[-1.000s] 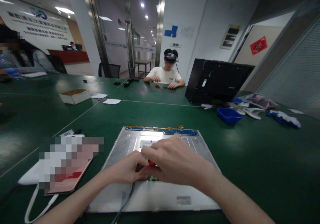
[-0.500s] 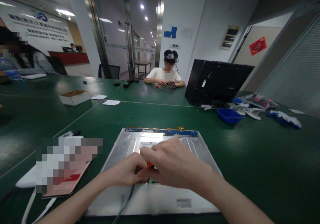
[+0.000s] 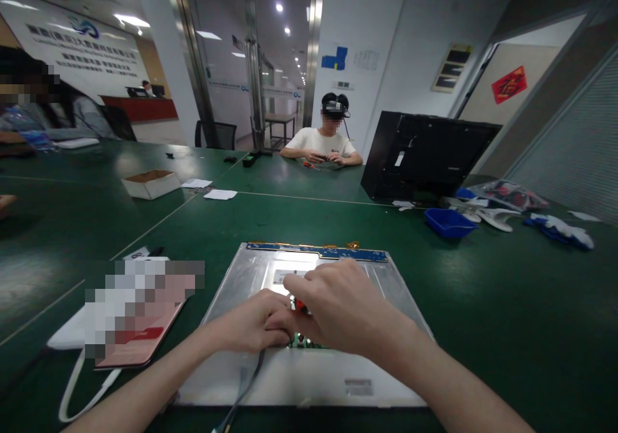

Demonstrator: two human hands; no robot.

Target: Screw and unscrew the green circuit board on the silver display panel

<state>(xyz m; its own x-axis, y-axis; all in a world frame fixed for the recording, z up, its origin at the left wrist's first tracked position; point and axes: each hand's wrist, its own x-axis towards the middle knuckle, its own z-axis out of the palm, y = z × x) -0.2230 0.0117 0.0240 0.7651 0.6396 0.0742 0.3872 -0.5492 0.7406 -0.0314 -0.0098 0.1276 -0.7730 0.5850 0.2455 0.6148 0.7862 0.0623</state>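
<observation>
In front of me a metal-backed display panel (image 3: 270,378) lies flat on the green table, with a blue circuit strip (image 3: 299,250) along its far edge. My right hand (image 3: 350,311) is closed round a red-handled screwdriver (image 3: 300,305); the tip is hidden behind the fingers. Touching it from the left, my left hand (image 3: 255,320) has its fingers bent and pressed together over the panel's middle, and what they pinch is hidden. Part of a green circuit board (image 3: 303,341) shows beneath the hands. A dark cable (image 3: 251,385) runs from under my left fingers toward me.
Left of the panel lie a phone (image 3: 140,346) and a white cable (image 3: 70,388). Farther off are an open white box (image 3: 152,187), paper sheets, a blue tray (image 3: 449,224), gloves (image 3: 560,228) and a black monitor (image 3: 429,156). A co-worker (image 3: 324,143) sits opposite; another person is at left.
The view has shifted slightly, so most things sit a little farther right. Both hands stay together over the panel's middle, and more of the green board shows below them.
</observation>
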